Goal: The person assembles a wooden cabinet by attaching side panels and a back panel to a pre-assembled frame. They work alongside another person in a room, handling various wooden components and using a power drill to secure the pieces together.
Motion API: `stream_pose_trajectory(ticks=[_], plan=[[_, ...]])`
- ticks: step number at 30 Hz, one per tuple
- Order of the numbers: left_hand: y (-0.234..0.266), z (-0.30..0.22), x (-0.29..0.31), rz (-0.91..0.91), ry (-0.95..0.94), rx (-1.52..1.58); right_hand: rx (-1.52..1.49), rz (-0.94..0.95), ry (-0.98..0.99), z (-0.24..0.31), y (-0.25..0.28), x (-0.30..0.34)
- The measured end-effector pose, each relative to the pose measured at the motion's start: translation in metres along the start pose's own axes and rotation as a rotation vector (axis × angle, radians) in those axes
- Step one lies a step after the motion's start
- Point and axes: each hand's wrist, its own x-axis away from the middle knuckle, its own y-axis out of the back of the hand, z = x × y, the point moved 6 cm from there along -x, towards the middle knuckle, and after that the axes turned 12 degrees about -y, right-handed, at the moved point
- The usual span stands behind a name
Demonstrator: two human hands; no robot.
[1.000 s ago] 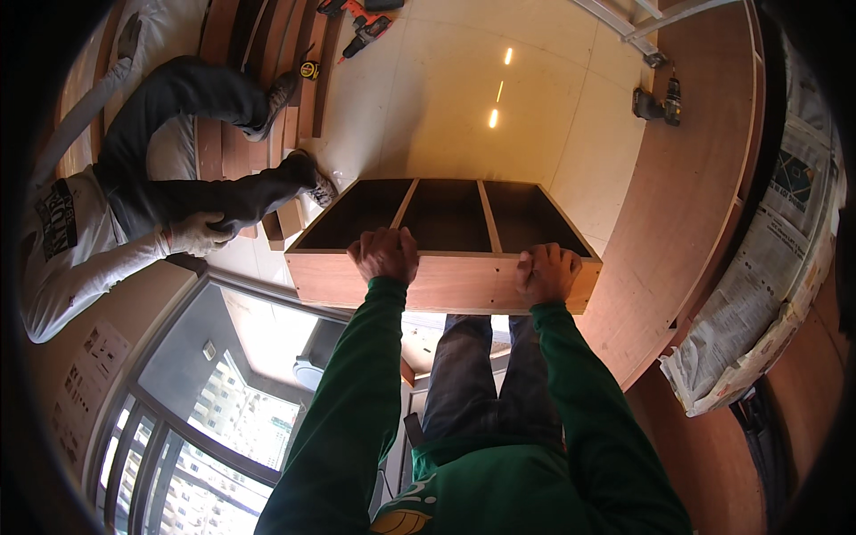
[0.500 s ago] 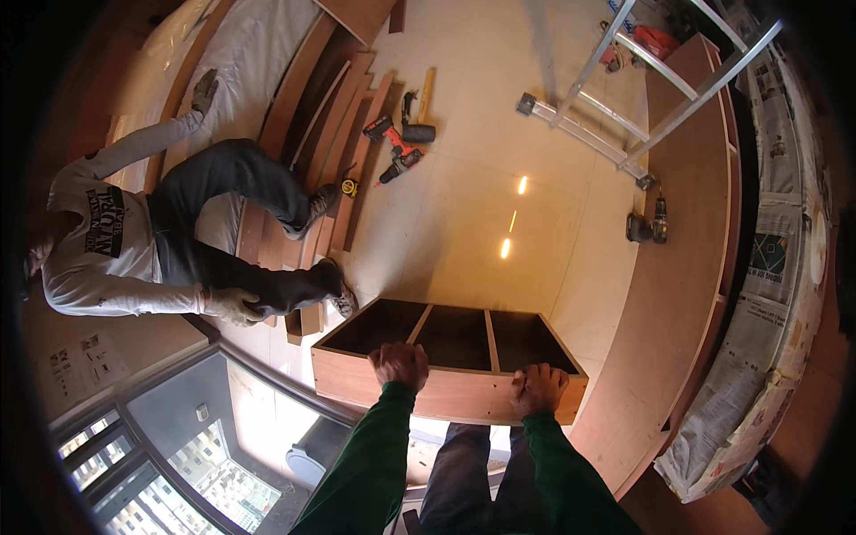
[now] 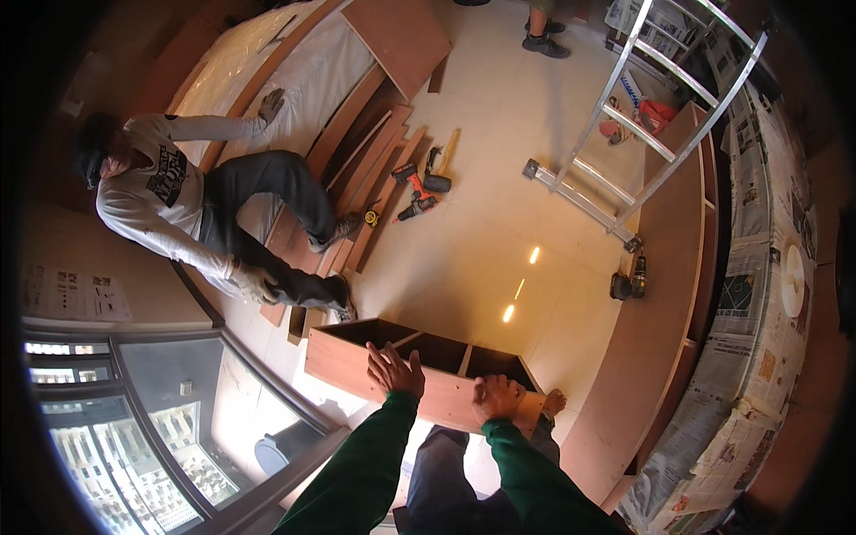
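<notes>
A low wooden cabinet box [image 3: 415, 396] with dividers stands in front of my legs, its dark compartments facing up. My left hand [image 3: 393, 371] rests on its near top edge with the fingers stretched out and spread. Further right along that same edge, my right hand [image 3: 498, 398] has its fingers curled over the board, gripping it. My foot shows just past the box's right end.
A seated co-worker [image 3: 169, 183] wearing gloves is at the left, feet beside stacked boards [image 3: 383, 169]. A cordless drill [image 3: 415, 192], a hammer [image 3: 439, 169] and a tape measure [image 3: 371, 217] lie on the floor. Right: a ladder [image 3: 615, 160], a long wooden cabinet [image 3: 655, 330], another drill [image 3: 638, 275].
My left hand has loosened from a closed grip to spread fingers. My right hand still grips the box, which now sits slightly turned. The view has shifted, showing another person's legs at the top.
</notes>
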Motion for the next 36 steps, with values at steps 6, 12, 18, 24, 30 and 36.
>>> stream_pose_trajectory(ticks=[6,12,18,24,30,36], plan=[[-0.056,-0.116,0.11,0.684,0.267,0.339,-0.424,0.142,-0.099,-0.08,0.047,-0.029],[-0.089,-0.151,0.104,1.004,0.44,-0.236,-0.367,0.574,-0.487,-0.296,0.104,0.044],[-0.095,-0.153,0.11,0.905,0.54,-0.219,-0.044,1.251,-0.429,-0.367,0.116,0.192],[-0.081,-0.156,0.108,0.984,0.551,-0.222,-0.164,1.253,-0.387,-0.378,0.139,0.173],[-0.09,-0.151,0.1,0.933,0.706,-0.028,-0.324,1.188,-0.446,-0.386,0.165,0.109],[-0.07,-0.161,0.082,1.057,0.633,-0.142,-0.28,1.314,-0.431,-0.384,0.172,0.005]])
